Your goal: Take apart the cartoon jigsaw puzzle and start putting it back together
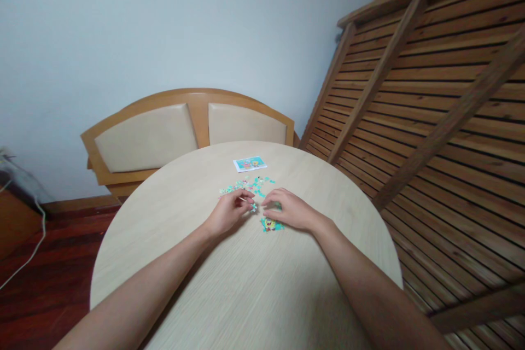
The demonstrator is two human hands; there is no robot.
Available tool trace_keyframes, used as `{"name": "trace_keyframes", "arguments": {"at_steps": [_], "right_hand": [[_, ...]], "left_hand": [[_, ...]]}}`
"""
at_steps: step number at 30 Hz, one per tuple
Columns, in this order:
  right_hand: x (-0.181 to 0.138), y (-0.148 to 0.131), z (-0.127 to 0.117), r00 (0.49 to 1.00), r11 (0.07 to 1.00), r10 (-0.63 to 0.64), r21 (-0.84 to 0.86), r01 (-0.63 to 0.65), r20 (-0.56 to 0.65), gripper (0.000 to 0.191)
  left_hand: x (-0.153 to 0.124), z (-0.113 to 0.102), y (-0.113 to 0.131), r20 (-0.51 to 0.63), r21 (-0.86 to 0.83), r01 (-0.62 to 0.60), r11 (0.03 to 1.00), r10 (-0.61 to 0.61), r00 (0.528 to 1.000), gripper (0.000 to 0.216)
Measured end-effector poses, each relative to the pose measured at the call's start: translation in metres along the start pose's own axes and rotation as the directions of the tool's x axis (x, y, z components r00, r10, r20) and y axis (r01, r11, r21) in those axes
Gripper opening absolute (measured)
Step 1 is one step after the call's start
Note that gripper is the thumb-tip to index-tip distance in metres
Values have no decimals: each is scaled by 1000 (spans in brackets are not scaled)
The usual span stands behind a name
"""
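Pinching a piece (254, 207) in the left hand (228, 213), at the middle of the table (246, 295), just below loose pieces (246, 183). Resting the right hand (289, 209) flat, fingers slack, against the joined patch (270, 225).

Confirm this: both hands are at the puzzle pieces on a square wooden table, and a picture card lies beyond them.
The table is round, not square; the head view shows it. The left hand and right hand are at the puzzle pieces, and the picture card lies beyond them.
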State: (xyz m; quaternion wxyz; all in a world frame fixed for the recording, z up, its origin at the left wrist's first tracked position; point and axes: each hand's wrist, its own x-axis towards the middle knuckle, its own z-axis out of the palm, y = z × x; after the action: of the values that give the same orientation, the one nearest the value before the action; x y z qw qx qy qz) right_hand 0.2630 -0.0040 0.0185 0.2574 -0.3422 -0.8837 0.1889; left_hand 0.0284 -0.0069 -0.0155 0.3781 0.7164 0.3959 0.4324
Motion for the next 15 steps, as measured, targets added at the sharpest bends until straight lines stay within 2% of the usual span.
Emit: {"name": "trace_keyframes", "arguments": {"at_steps": [4, 9, 15], "right_hand": [[5, -16, 5, 997, 998, -41, 49, 44, -60, 30], [8, -23, 7, 997, 998, -50, 39, 53, -66, 18], [8, -20, 6, 994, 999, -24, 20, 27, -108, 14]], "left_hand": [[1, 4, 2, -35, -192, 59, 980, -66, 997, 37], [0, 4, 8, -39, -336, 120, 934, -141, 989, 53], [1, 5, 11, -45, -376, 112, 920, -139, 989, 48]]}}
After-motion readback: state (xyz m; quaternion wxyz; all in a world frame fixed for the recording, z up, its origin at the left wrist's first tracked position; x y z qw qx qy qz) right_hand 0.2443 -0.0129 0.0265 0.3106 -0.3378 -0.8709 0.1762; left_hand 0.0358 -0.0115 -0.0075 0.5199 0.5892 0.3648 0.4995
